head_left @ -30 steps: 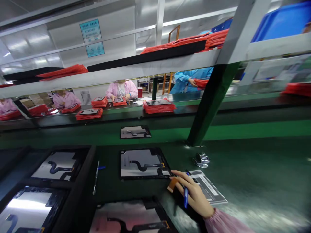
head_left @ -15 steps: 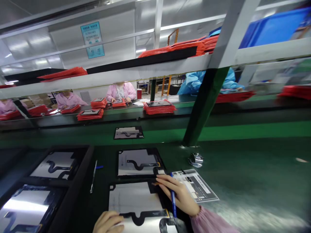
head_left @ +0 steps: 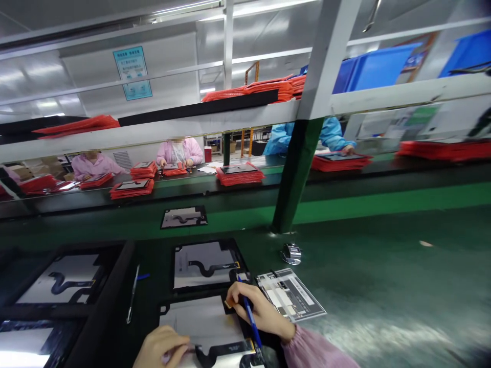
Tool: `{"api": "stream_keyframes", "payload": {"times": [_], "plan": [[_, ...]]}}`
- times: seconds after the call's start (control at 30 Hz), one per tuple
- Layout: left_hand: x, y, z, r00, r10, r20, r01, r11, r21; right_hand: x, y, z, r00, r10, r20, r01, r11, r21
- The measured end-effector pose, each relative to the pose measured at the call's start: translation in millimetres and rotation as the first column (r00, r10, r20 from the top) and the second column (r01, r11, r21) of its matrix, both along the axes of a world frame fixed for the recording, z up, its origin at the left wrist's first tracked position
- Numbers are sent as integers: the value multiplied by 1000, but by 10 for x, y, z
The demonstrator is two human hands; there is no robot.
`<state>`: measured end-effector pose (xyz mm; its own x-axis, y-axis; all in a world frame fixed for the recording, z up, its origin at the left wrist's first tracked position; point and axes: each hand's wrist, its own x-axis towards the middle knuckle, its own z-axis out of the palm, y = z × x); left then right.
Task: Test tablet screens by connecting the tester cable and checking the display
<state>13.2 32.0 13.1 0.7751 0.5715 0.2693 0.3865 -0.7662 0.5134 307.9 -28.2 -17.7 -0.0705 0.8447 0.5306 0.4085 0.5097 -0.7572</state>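
Note:
In front of me lies a tablet display panel (head_left: pixel 207 317), silver-backed with a black border and a black flex cable (head_left: pixel 226 350) across its lower part. My left hand (head_left: pixel 161 347) is over the panel's lower left, its fingers curled together near the cable's left end; what they pinch is unclear. A slim blue pen-like tool (head_left: pixel 251 319) slants through the fingers of my right hand (head_left: pixel 257 306). At that hand's fingertips, over the panel's upper right edge, a small orange-brown tab (head_left: pixel 229 303) shows. A second display panel (head_left: pixel 203 266) lies just behind.
Left is a black tray (head_left: pixel 125 266) with similar panels, beside a thin metal tool (head_left: pixel 133 296). To the right lie a printed card (head_left: pixel 293 296) and a shiny tape roll (head_left: pixel 291 253). A green post (head_left: pixel 295 179) rises behind. People work across the line among red stacks (head_left: pixel 240 176).
The view has swung right, so most things sit farther left. My right hand's fingers have curled in closer around the orange-brown tab. My left hand's fingers have drawn together by the cable.

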Motion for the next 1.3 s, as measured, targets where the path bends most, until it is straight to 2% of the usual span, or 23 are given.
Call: {"api": "stream_keyframes", "payload": {"times": [0.07,0.13,0.23,0.33,0.43,0.53,0.7,0.83,1.03,1.2,1.3], "plan": [[80,43,63,997,38,72,-27,988,-150,18,8,19,999,39,-10,-40,999,-8],[201,87,127,985,62,161,-9,949,-316,35,11,43,997,75,-28,-75,997,-26],[454,131,209,941,117,317,86,824,-559,67,12,61,991,118,-59,-122,991,-61],[741,122,244,914,201,352,138,664,-735,105,17,51,986,140,-86,-148,984,-96],[972,74,207,904,270,332,154,517,-842,138,16,44,984,143,-109,-156,980,-121],[1085,21,118,887,301,351,191,454,-870,153,-3,61,983,141,-121,-158,978,-139],[1083,-46,3,921,281,268,121,447,-886,135,-31,84,980,105,-167,-134,975,-176],[1089,-89,-41,947,263,185,45,463,-885,106,-52,77,966,99,-240,-153,964,-217],[1129,-119,-121,964,204,172,24,576,-817,82,-81,64,936,130,-328,-223,938,-264],[1123,-122,-209,973,178,146,-14,679,-734,76,-88,81,942,145,-302,-232,933,-276],[1121,-121,-219,974,189,121,-54,721,-691,70,-95,106,940,160,-301,-248,927,-281]]}}
